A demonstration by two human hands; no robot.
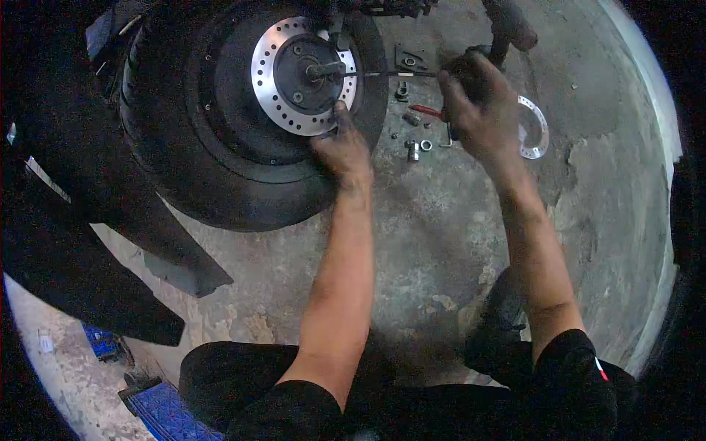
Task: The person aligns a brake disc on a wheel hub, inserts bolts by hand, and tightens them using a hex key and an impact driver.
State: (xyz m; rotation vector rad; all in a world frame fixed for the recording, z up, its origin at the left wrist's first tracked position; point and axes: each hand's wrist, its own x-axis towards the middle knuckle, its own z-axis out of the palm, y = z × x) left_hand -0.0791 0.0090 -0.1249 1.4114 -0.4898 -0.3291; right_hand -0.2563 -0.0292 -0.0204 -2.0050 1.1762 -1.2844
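Observation:
A large black tyre and wheel (243, 173) stands in front of me, with a shiny drilled brake disc (266, 92) on its hub. My left hand (344, 151) grips the disc's lower right edge, thumb on its face; the other fingers are partly hidden. My right hand (482, 103) is closed around the far end of a long thin wrench-like bar (401, 74). The bar's other end meets a grey fitting (321, 72) at the hub's centre. The right hand is blurred, and its grip is partly in shadow.
On the concrete lie a second drilled disc (535, 121), a socket (413, 151), a metal ring (426, 145), a red-handled tool (426, 111) and a dark plate (409, 57). Dark panels (140, 228) lean at left. A blue plastic item (168, 411) lies lower left. Dark machine parts (511, 29) hang above.

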